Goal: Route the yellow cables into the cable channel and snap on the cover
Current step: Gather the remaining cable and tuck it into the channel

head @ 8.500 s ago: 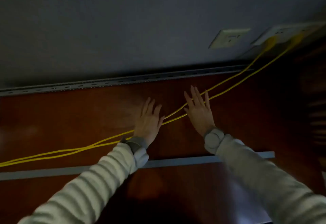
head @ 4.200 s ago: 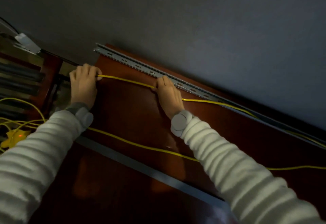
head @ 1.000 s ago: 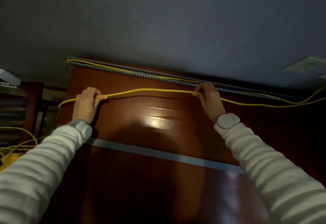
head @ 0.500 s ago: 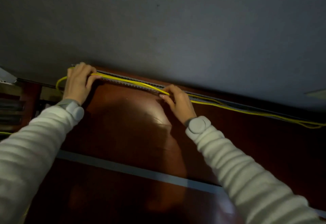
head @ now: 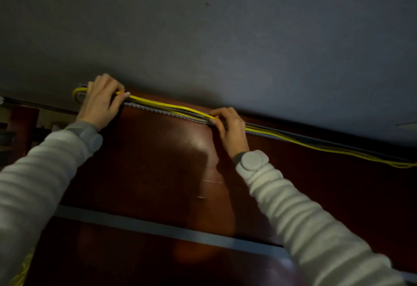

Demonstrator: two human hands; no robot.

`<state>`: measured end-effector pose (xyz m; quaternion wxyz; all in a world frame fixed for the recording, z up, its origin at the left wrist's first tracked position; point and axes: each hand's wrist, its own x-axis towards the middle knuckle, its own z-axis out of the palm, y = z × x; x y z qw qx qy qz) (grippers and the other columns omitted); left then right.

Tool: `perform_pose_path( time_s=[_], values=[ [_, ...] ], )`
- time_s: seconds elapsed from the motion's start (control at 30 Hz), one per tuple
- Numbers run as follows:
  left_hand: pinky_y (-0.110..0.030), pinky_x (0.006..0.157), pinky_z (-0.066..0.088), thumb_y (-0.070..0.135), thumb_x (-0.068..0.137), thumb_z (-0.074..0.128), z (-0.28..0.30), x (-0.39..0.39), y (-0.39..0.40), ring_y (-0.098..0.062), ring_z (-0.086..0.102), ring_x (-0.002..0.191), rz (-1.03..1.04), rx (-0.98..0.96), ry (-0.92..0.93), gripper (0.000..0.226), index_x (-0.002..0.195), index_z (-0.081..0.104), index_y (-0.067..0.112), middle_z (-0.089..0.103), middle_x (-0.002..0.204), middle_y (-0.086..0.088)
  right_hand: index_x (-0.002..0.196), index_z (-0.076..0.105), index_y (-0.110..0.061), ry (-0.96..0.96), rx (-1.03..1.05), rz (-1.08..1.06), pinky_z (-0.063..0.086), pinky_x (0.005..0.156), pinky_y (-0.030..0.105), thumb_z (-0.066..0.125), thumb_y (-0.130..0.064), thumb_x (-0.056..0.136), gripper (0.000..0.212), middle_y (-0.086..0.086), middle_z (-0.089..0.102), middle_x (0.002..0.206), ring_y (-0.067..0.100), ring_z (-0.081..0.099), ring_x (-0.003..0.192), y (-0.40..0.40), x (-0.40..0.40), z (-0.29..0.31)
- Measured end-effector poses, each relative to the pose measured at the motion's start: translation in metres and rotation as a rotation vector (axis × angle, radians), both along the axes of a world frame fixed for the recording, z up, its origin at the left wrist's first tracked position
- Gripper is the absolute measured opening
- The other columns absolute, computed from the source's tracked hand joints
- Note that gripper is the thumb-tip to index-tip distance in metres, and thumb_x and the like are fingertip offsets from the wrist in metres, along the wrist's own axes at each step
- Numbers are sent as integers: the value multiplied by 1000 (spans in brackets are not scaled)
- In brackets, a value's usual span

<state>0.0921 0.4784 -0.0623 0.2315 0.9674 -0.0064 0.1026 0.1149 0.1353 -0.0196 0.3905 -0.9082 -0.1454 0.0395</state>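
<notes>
Two yellow cables (head: 167,106) run along the open grey cable channel (head: 171,114) at the back edge of the dark red wooden table (head: 158,161), against the grey wall. My left hand (head: 99,103) pinches the cables at the channel's left end, where they loop round. My right hand (head: 230,125) pinches the cables near the channel's middle. To the right the cables lie in and along the channel (head: 327,148). The long grey cover strip (head: 158,227) lies flat on the table, nearer to me.
Dark shelving (head: 15,128) stands beyond the table's left edge. More yellow cable (head: 21,274) shows at the lower left. A wall plate (head: 406,124) is barely visible at the far right.
Over the last second both hands carried the second cable from the table's middle back to the channel. Since half a second ago they hold it there, the right hand a little further right.
</notes>
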Motion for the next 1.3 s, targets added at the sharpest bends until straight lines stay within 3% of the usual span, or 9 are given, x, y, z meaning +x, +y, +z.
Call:
perform_pose_path(
  time_s=[0.13,0.2,0.37,0.53,0.63,0.77,0.87,0.97,1.3],
  values=[
    [-45,83,33,39,97,41,-10,-5,2,-34,44,93,38,-41,0,30,93,52,12,45,99,-13,89,66,-3,-24,-5,-28,51,79,39,66,2,86,6,15,61,90,27,60,85,3,1,-3],
    [-40,88,30,37,97,43,-13,-7,3,-34,44,98,67,-34,-12,24,99,52,14,46,105,-12,87,68,0,-36,-8,-64,52,78,43,67,2,85,4,17,59,89,28,60,83,4,1,-5],
    [-17,103,3,28,98,43,-19,-13,-6,-29,45,109,147,-32,4,13,105,52,21,51,109,-8,87,70,0,-45,-16,-71,53,78,45,69,6,82,8,16,59,89,28,61,83,3,3,-7],
    [-47,118,3,25,97,45,-11,-17,-24,-29,49,111,186,-28,-11,13,104,53,17,54,105,-10,84,69,-7,-14,11,-137,53,76,40,76,2,75,14,5,55,87,23,59,80,1,2,-10],
    [-54,119,1,22,95,49,-4,-17,-45,-28,50,109,170,14,-31,11,104,53,16,55,104,-8,77,70,-1,-6,37,-168,53,75,40,77,3,75,8,7,54,85,23,60,79,2,3,-11],
    [-57,119,8,15,91,54,12,-15,-92,-30,54,106,95,-4,-61,12,102,56,14,60,103,-9,81,71,3,-74,-19,-117,51,76,41,70,8,78,5,20,57,90,32,59,82,0,-5,-6],
    [-56,118,10,8,88,57,26,-14,-133,-30,57,106,0,-49,-71,13,101,59,11,62,104,-10,94,71,2,-162,-191,4,41,76,41,62,6,83,15,24,59,99,39,56,90,-3,-16,2],
    [-55,118,12,2,85,58,40,-16,-175,-32,58,105,-101,-75,-63,17,101,61,8,63,105,-12,107,68,0,-194,-236,36,43,80,45,59,7,82,27,25,59,106,40,55,96,-18,-27,14],
    [-47,119,14,2,89,56,54,-9,-297,-31,55,111,-388,-63,36,19,107,58,8,60,108,-12,118,61,-2,-68,-359,-322,40,95,47,60,6,83,35,22,57,116,38,54,109,-184,-38,31]
  ],
)
